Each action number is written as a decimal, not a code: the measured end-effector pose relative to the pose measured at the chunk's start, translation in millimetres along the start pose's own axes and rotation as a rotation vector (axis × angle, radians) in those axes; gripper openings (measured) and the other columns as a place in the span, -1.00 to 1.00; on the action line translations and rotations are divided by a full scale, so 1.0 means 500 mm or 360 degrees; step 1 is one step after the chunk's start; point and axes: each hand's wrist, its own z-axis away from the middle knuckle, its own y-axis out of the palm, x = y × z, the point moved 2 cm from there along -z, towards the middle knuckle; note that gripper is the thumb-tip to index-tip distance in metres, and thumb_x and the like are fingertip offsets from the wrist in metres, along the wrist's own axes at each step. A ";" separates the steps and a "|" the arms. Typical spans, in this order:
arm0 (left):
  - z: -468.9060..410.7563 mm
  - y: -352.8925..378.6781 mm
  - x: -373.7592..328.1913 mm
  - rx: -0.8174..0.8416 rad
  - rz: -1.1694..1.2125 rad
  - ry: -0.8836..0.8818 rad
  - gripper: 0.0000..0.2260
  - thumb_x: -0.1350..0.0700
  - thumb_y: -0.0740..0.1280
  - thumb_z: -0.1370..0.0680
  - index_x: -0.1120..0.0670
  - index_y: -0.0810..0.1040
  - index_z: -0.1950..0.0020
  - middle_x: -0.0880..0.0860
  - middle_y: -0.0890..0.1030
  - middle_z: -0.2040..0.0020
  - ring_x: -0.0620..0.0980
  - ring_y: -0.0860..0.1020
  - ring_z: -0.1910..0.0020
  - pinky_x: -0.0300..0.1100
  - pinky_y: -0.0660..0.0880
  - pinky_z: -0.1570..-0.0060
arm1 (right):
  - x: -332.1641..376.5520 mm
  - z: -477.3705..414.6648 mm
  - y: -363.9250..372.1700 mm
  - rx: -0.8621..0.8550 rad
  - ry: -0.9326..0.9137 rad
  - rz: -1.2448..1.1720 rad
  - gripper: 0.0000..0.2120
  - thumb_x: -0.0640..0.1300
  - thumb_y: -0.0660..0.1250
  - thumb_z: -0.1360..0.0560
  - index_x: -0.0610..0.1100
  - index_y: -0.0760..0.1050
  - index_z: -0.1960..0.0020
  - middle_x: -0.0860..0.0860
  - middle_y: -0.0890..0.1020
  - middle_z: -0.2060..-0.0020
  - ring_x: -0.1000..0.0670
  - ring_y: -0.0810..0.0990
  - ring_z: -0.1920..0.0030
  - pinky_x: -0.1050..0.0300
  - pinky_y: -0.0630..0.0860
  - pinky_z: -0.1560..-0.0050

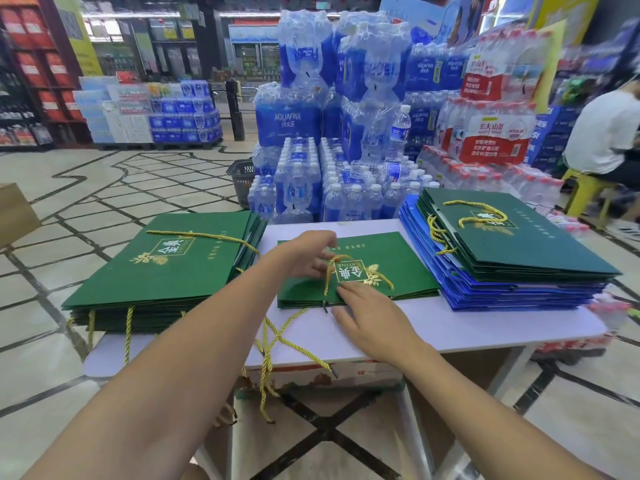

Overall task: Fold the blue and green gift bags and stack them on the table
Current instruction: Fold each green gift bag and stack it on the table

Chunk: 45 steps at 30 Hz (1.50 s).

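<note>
A flat green gift bag (394,268) with a gold logo lies in the middle of the white table (485,323). My left hand (304,254) pinches its gold cord handle (346,265) above the logo. My right hand (367,317) presses flat on the bag's near edge, fingers spread. A stack of folded green bags (166,271) sits at the left, cords hanging over the table edge. At the right a taller stack holds blue bags (502,292) below and green bags (512,237) on top.
Shrink-wrapped packs of water bottles (329,133) rise right behind the table. A black basket (242,178) stands on the tiled floor at the back left. A person in white (606,133) sits on a yellow stool at the far right. A cardboard box (14,213) is at the left edge.
</note>
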 end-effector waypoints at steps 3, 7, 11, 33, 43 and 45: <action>-0.006 0.002 -0.010 0.0130 -0.0842 -0.0036 -0.62 -0.19 0.23 -0.66 0.08 0.61 -0.20 0.03 0.56 0.12 -0.05 0.34 0.41 -0.18 0.38 0.30 | -0.002 0.001 0.005 -0.0018 -0.0013 0.0081 -0.47 0.15 0.05 -0.69 -0.09 0.38 -0.53 0.03 0.41 -0.52 0.02 0.30 -0.53 -0.05 0.13 -0.58; -0.021 0.026 -0.032 0.0175 -0.1380 0.0086 -0.61 -0.31 0.34 -0.57 -0.02 0.72 0.11 0.06 0.45 0.16 0.01 0.35 0.34 -0.16 0.38 0.28 | -0.005 -0.001 0.005 -0.0002 -0.0001 0.0078 -0.48 0.17 0.05 -0.68 -0.06 0.38 -0.52 0.06 0.42 -0.51 0.03 0.29 -0.54 -0.15 0.06 -0.60; -0.052 0.028 -0.036 0.0025 -0.0964 0.0265 -0.67 -0.15 0.35 -0.63 0.09 0.65 0.10 0.07 0.40 0.23 0.03 0.34 0.38 -0.12 0.42 0.27 | -0.005 -0.003 0.009 0.0049 0.0000 0.0051 -0.47 0.14 0.04 -0.69 -0.07 0.30 -0.58 0.06 0.34 -0.56 0.04 0.21 -0.58 -0.13 -0.01 -0.62; -0.109 0.024 -0.028 -0.0148 -0.1440 0.0799 -0.61 -0.19 0.38 -0.60 0.09 0.59 0.22 0.00 0.53 0.32 -0.04 0.45 0.31 -0.12 0.36 0.25 | -0.014 -0.011 0.021 0.0283 -0.0060 0.0206 -0.30 0.29 -0.18 -0.68 -0.08 0.00 -0.68 0.05 0.03 -0.66 0.07 -0.10 -0.65 -0.04 -0.18 -0.63; -0.103 0.020 -0.020 -0.0133 -0.1433 0.0763 -0.62 -0.20 0.40 -0.59 0.09 0.60 0.22 0.00 0.55 0.31 -0.05 0.45 0.30 -0.13 0.37 0.25 | -0.016 -0.011 0.024 0.0277 -0.0051 0.0209 -0.32 0.27 -0.16 -0.68 -0.08 -0.02 -0.68 0.06 0.03 -0.66 0.07 -0.09 -0.64 -0.04 -0.17 -0.63; -0.089 0.022 -0.021 -0.0121 -0.1436 0.0770 -0.63 -0.17 0.39 -0.60 0.09 0.57 0.24 0.00 0.53 0.32 -0.05 0.43 0.32 -0.14 0.35 0.27 | -0.017 -0.011 0.024 0.0277 -0.0049 0.0201 -0.33 0.27 -0.15 -0.69 -0.08 -0.02 -0.68 0.06 0.02 -0.66 0.07 -0.09 -0.64 -0.03 -0.17 -0.63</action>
